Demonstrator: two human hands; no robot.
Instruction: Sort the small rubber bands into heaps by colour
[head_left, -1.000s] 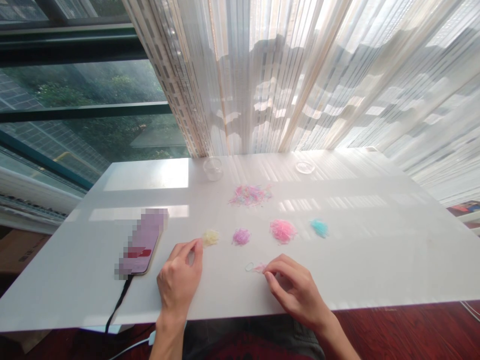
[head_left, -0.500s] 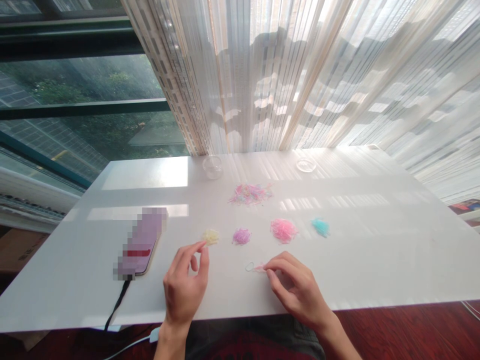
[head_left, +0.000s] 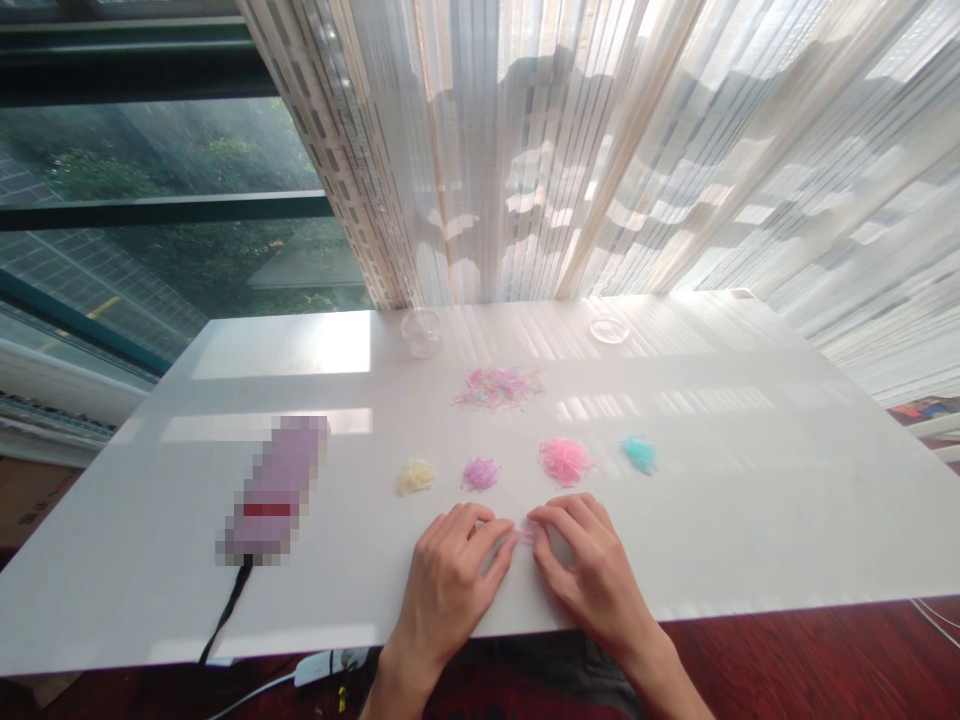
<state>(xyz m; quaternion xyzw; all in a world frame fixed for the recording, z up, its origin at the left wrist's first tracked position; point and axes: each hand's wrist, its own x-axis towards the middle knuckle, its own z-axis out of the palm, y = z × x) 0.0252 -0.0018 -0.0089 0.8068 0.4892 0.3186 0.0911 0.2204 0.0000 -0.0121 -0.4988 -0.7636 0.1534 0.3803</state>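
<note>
Near the table's front edge my hands meet over a few small pink elastic bands (head_left: 523, 537). My right hand (head_left: 592, 560) has its thumb and forefinger closed on their right side. From the left, my left hand (head_left: 454, 570) is pinched at the same bunch; what sits between its fingertips is hidden. Just beyond lie sorted piles of small bands: yellow (head_left: 415, 477), purple (head_left: 481, 473), pink (head_left: 565, 461) and turquoise (head_left: 638, 454). Farther back is a mixed pastel pile (head_left: 499, 387).
A clear round container (head_left: 421, 334) and a clear round lid (head_left: 609, 329) stand at the back of the white table (head_left: 750, 500). To the left lies a blurred-out phone (head_left: 277, 490) with a black cable (head_left: 226, 610). Sheer curtains (head_left: 525, 150) hang behind.
My left hand has moved right, from the yellow pile to the small bunch by my right hand. The pale loop seen there is now hidden. My right hand has hardly moved.
</note>
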